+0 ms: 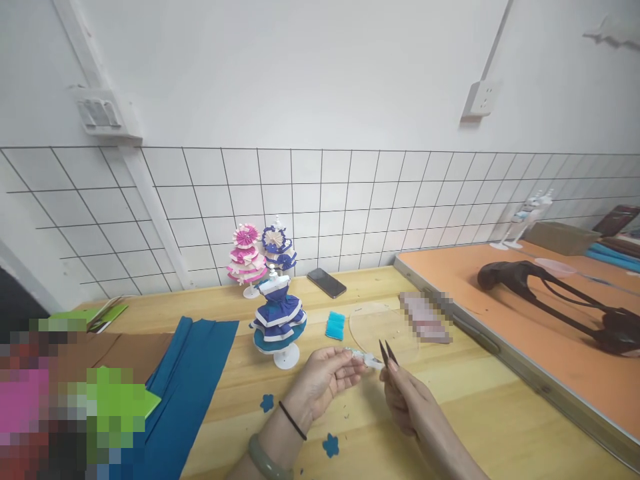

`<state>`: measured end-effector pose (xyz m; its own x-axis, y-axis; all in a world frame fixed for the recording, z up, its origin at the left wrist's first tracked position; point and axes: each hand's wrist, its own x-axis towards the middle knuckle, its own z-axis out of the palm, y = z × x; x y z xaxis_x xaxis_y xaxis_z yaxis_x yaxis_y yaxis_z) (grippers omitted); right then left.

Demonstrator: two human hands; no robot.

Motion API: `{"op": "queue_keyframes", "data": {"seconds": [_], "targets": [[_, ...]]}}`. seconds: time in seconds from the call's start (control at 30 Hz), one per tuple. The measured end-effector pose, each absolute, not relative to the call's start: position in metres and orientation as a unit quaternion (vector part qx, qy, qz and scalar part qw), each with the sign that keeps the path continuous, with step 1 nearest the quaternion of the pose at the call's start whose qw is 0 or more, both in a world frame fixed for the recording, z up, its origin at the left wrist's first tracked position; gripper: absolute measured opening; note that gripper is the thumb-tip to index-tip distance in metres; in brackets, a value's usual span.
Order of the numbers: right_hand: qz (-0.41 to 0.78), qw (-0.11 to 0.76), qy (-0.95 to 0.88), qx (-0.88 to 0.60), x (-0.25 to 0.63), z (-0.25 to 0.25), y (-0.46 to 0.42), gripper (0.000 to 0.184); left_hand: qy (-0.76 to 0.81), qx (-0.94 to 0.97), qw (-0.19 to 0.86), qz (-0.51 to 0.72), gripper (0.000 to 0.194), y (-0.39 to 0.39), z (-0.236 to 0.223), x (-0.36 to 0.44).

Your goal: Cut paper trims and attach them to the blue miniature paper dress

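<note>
the left hand (325, 379) pinches a small pale strip (369, 360) above the wooden table (500, 413), offering its end to the open blades of black thread snips (388, 353) grasped in the right hand (410, 399); a blue paper dress figurine (279, 319) stands just behind.

Bare wooden table (480, 413) lies open to the right of the right hand (407, 400), up to the raised edge of the orange board (550, 347). Ahead of the left hand (320, 380), the blue dress model (279, 320) stands close, with a clear disc (380, 327), a blue pad (335, 325) and a phone (327, 283) beyond. Blue cloth (185, 387) covers the left; two paper flowers (267, 402) lie near the wrists
</note>
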<state>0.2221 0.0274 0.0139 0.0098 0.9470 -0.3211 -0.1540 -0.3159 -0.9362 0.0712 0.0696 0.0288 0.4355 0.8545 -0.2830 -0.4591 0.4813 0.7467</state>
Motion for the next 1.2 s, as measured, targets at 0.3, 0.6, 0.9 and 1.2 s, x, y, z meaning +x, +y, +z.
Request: {"op": "queue_keyframes", "data": {"seconds": [0.3, 0.6, 0.9, 1.2], "targets": [[0.731, 0.394, -0.245, -0.501, 0.2, 0.011, 0.003, 0.044, 0.282, 0.301, 0.81, 0.418, 0.018, 0.071, 0.021, 0.07], [0.741, 0.441, -0.207, -0.462, 0.194, 0.015, 0.01, 0.039, 0.277, 0.303, 0.817, 0.405, 0.014, 0.069, 0.024, 0.071], [0.706, 0.459, -0.232, -0.487, 0.19, 0.014, 0.015, 0.043, 0.27, 0.32, 0.816, 0.398, 0.014, 0.07, 0.023, 0.072], [0.694, 0.454, -0.247, -0.501, 0.19, 0.014, 0.017, 0.046, 0.263, 0.331, 0.813, 0.4, 0.015, 0.069, 0.024, 0.072]]}}
